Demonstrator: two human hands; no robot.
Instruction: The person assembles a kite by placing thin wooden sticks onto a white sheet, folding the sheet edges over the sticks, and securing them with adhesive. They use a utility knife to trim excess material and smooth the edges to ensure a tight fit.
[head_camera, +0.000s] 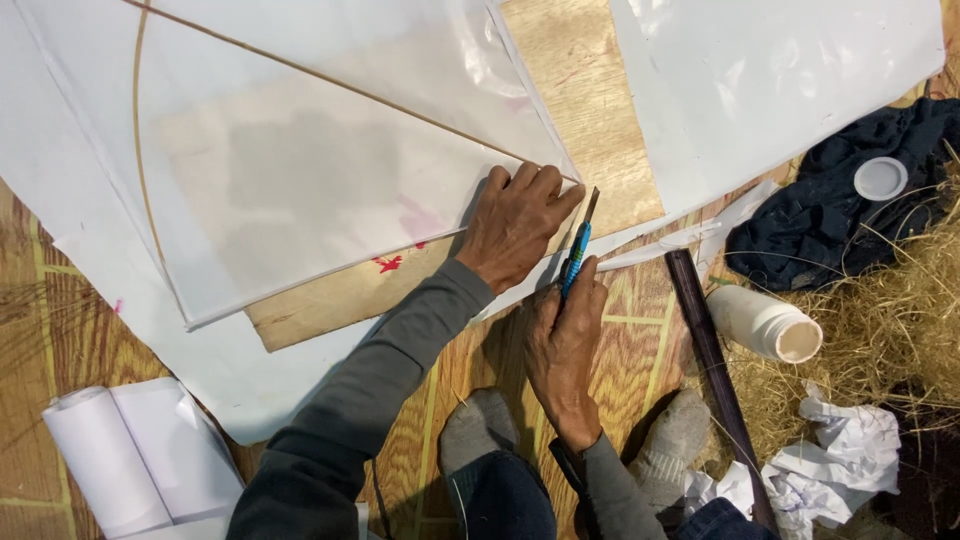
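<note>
Blue-handled utility knife (575, 255) sits clamped in the right hand (563, 345), blade at the corner of one white paper kite sheet (300, 170). Left hand (512, 225) presses flat, fingers spread, on that sheet over one plywood board (590, 90). One white plastic bottle (765, 322) lies nearby.

— What is the person wearing on the arms?

— Long grey sleeves (370, 390), snug and lightly creased, ending at the wrists above the bare left hand (515, 228) and right hand (565, 335).

— And lower down?

— Dark blue trousers (505, 500) over the knees, and grey socks (478, 428) of a thick, slightly fuzzy knit on both feet.
</note>
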